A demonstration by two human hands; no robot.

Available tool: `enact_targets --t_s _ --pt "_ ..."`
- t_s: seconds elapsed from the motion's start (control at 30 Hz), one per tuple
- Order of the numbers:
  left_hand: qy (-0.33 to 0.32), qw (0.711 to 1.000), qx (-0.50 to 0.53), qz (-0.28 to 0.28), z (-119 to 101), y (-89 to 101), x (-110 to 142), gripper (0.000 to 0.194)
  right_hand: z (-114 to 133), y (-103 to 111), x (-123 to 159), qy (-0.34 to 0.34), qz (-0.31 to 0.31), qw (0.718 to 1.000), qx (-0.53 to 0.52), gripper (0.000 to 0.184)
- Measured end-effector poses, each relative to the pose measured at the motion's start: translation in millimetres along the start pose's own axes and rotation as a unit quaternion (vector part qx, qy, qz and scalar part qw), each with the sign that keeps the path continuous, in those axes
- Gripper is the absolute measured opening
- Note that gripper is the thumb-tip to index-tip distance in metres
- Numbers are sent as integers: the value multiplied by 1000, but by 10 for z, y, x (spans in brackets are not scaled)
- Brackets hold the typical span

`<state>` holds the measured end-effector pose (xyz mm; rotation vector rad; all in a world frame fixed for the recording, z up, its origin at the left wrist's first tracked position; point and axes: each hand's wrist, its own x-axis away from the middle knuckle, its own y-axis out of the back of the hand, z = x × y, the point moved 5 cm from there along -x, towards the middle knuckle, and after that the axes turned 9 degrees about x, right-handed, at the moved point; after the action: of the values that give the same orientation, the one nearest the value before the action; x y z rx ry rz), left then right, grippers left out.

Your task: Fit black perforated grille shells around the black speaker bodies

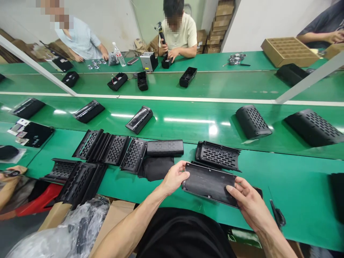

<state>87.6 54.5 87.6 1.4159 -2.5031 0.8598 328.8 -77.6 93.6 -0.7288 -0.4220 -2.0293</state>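
Between my two hands I hold a black rectangular panel (pixel 206 184), its smooth inner face turned up and small tabs along its edges. My left hand (pixel 176 176) pinches its left end, thumb on top. At the right end my right hand (pixel 245 199) grips it, thumb pressed on the face. Just beyond lie black slotted grille covers (pixel 219 156), stacked on the green table. A closed black slotted casing (pixel 165 147) and a dark cloth-like sheet (pixel 157 168) lie left of them. Farther left are several more grille covers (pixel 115 149).
Black speaker-like housings (pixel 139 119) sit on the green conveyor (pixel 185 129) ahead. Scissors (pixel 277 213) lie to my right. Clear plastic wrap (pixel 77 229) fills a carton at lower left. Across the line, a person (pixel 185 34) works with a power driver. A neighbour's hand (pixel 13 172) shows at far left.
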Motion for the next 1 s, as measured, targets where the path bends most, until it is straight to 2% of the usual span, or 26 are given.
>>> enact_targets --t_s 0.17,0.4,0.77,1.0 --pt "-23 1000 3 -6 -145 3 74 38 70 -88 126 15 37 999 -37 49" --pt "-55 998 -14 2 -284 38 166 44 163 -118 208 54 65 996 -16 45" --pt "-27 999 15 -9 -180 58 132 51 156 -135 171 25 26 999 -22 52" --pt "-23 998 57 16 -170 50 117 55 133 -132 171 12 11 999 -40 50"
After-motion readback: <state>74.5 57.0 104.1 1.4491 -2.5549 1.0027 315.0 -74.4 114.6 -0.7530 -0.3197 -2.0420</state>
